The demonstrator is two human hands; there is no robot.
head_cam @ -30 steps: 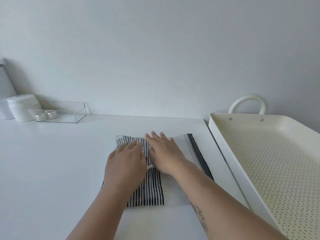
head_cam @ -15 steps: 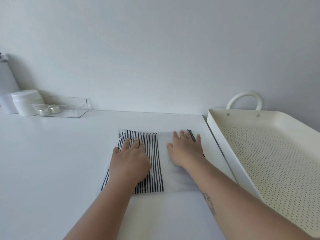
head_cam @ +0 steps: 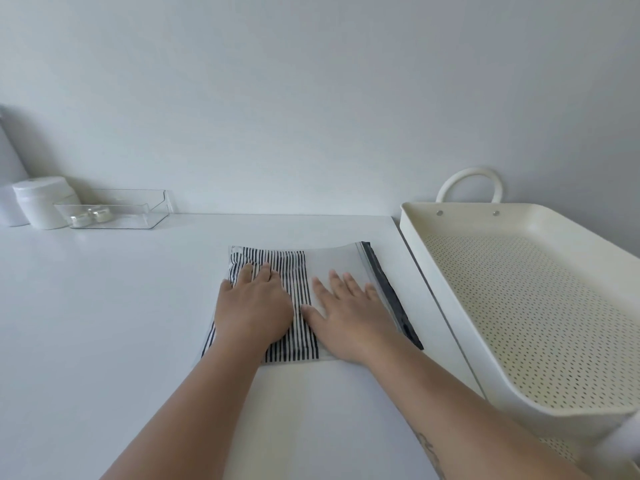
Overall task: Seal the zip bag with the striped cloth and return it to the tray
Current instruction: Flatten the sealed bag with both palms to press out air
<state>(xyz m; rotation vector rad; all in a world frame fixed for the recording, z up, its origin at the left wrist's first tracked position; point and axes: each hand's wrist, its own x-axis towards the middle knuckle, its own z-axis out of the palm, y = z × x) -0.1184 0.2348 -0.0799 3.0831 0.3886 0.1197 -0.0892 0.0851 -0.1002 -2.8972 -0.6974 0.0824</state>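
A clear zip bag [head_cam: 337, 259] lies flat on the white table, its dark zip strip [head_cam: 388, 289] along the right edge. Inside its left half is the black-and-white striped cloth [head_cam: 294, 271]. My left hand [head_cam: 252, 310] presses flat on the cloth part, fingers together. On the empty clear part, just left of the zip strip, my right hand [head_cam: 349, 320] lies flat with fingers spread. Neither hand grips anything. The cream perforated tray [head_cam: 450, 223] stands to the right of the bag.
At the back left stand a white jar [head_cam: 43, 202] and a clear plastic box [head_cam: 138, 209] holding two small round items. The tray has a loop handle [head_cam: 469, 183] at its far end. A wall runs behind the table.
My right hand slid from beside the left hand rightward over the clear part toward the zip strip, then drew back a little toward me. The left hand stayed on the cloth.
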